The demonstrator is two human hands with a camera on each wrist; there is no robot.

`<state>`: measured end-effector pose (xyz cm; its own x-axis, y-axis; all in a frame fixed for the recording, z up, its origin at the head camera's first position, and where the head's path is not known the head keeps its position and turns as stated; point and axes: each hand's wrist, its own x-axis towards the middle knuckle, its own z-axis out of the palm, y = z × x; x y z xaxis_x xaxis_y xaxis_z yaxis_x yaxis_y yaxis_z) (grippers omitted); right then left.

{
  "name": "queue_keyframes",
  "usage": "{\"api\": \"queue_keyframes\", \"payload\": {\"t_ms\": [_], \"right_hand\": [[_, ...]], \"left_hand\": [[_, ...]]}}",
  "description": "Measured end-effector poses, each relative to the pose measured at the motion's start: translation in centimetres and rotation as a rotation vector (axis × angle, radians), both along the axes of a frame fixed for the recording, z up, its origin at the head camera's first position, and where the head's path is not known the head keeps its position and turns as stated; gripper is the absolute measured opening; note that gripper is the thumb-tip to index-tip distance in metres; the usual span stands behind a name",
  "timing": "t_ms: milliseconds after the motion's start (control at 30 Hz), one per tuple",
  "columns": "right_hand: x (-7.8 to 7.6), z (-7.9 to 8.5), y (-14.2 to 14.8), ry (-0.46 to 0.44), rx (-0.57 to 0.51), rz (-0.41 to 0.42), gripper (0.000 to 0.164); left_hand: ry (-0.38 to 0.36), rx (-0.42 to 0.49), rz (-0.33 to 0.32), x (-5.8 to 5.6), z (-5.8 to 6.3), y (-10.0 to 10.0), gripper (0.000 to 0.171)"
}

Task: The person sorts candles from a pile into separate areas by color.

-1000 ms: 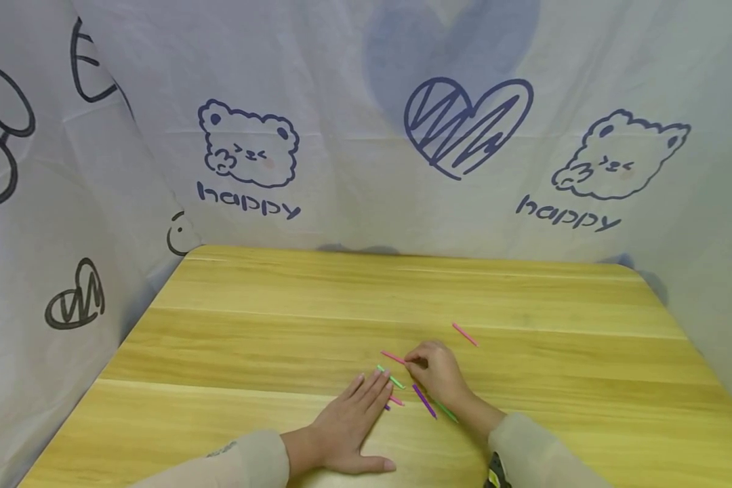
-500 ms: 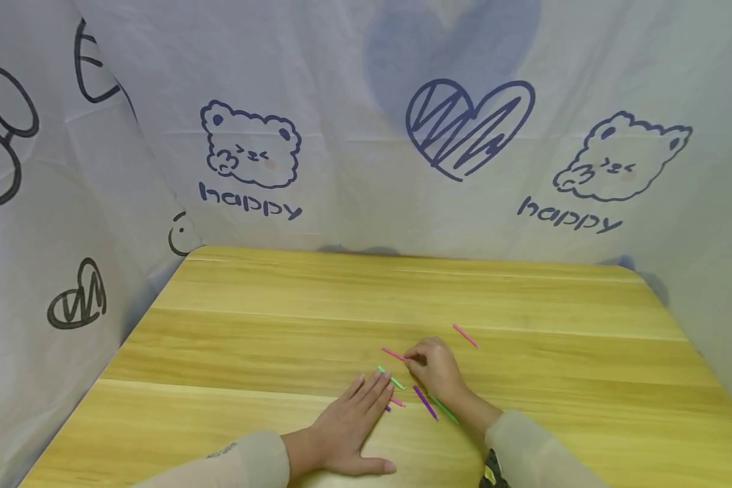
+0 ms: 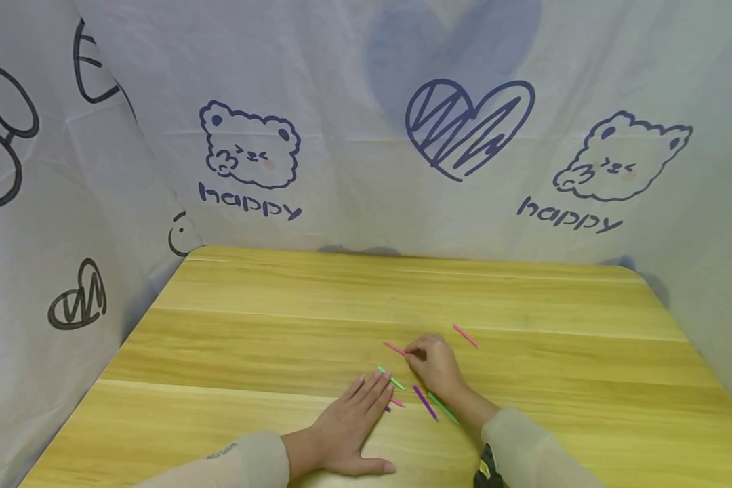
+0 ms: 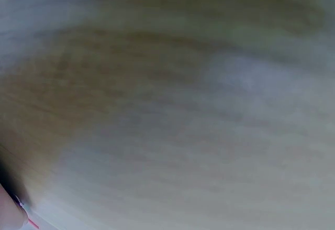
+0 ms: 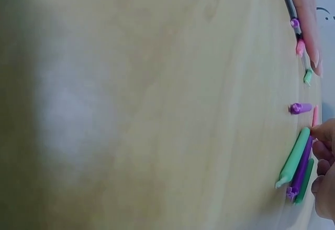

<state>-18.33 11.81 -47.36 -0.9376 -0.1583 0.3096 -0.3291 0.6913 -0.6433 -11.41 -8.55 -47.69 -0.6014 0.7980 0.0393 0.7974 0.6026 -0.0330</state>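
Between thumb and fingertips, my right hand [image 3: 436, 366] pinches one end of a thin pink candle [image 3: 394, 348], which points left. The same pinch shows at the right edge of the right wrist view, with the pink candle [image 5: 315, 116] above the hand [image 5: 325, 170]. My left hand [image 3: 354, 423] lies flat, fingers straight, across a light green candle [image 3: 396, 383], another pink candle [image 3: 397, 402] and a purple candle [image 3: 388, 409], partly hiding them. Near my right wrist lie a purple candle [image 3: 425, 403] and a green candle [image 3: 443, 408]. The left wrist view is mostly blurred.
Another pink candle [image 3: 465, 335] lies beyond my right hand on the wooden table [image 3: 268, 291]. A white printed curtain [image 3: 354, 196] hangs behind and beside the table. Something black [image 3: 488, 471] sits at my right cuff.
My right hand has shifted slightly away from me, and the pinched pink candle has moved with it. The left hand stays in place.
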Motion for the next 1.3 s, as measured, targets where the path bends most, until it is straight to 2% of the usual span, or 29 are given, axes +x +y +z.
{"api": "queue_keyframes", "payload": {"t_ms": [433, 867, 1300], "right_hand": [[-0.7, 0.0, 0.6, -0.013, -0.014, -0.004, 0.006], [-0.8, 0.1, 1.3, -0.006, 0.014, -0.035, 0.004], [-0.8, 0.0, 2.2, -0.033, -0.026, -0.03, 0.005]], "left_hand": [[-0.004, -0.008, 0.002, 0.0, -0.1, 0.0, 0.098], [0.026, -0.01, 0.004, -0.1, -0.5, 0.0, 0.099], [0.023, -0.006, -0.002, -0.1, -0.5, 0.0, 0.099]]}}
